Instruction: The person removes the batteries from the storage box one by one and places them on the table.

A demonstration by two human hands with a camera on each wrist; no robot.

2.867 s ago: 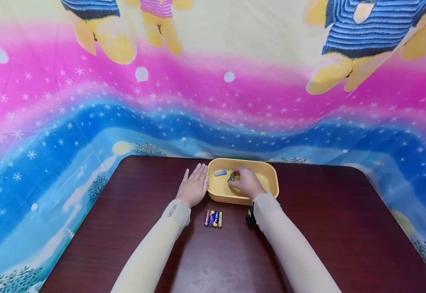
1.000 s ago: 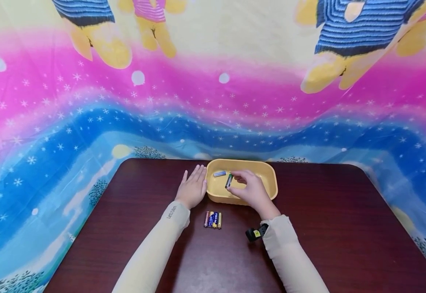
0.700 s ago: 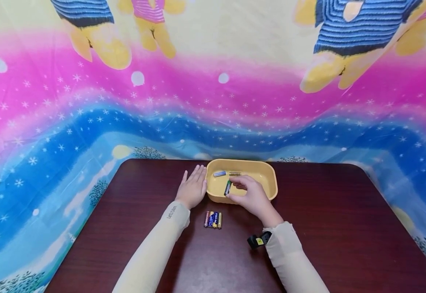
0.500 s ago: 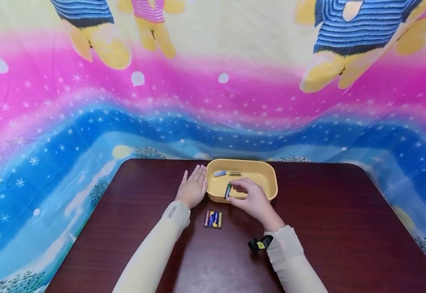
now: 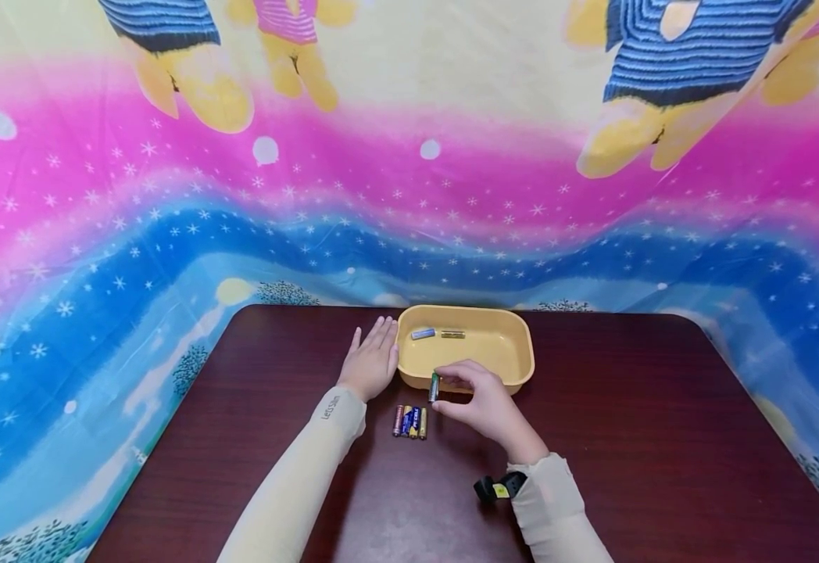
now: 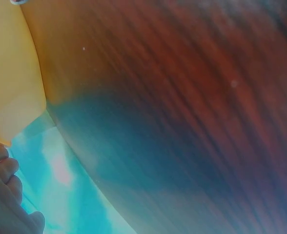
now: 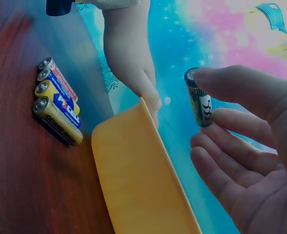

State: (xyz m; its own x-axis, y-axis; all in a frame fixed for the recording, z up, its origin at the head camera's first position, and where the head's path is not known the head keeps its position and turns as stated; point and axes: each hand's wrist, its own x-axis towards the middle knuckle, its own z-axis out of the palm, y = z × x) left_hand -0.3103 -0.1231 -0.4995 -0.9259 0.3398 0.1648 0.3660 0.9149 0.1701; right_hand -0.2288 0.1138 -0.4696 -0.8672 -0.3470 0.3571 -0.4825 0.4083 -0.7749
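Note:
My right hand (image 5: 487,403) pinches a dark green battery (image 7: 200,105) end to end between thumb and fingertips, just in front of the yellow plastic bin (image 5: 523,344). On the table in front of the bin, several batteries (image 5: 410,421) lie side by side in a row, left of the right hand and close to it. Inside the bin are a blue battery (image 5: 423,334) and a gold one (image 5: 452,335). My left hand (image 5: 370,361) rests with straight fingers against the bin's left side; in the left wrist view only part of its fingers (image 6: 8,170) shows.
The dark red-brown table (image 5: 663,422) spreads out on both sides. A patterned cloth (image 5: 452,195) hangs right behind its back edge, near the bin. A black strap device (image 5: 499,488) sits at the right wrist.
Taking the green battery with it, my right hand has come out of the bin toward the row of batteries. The gold battery in the bin now shows uncovered. The left hand stays put.

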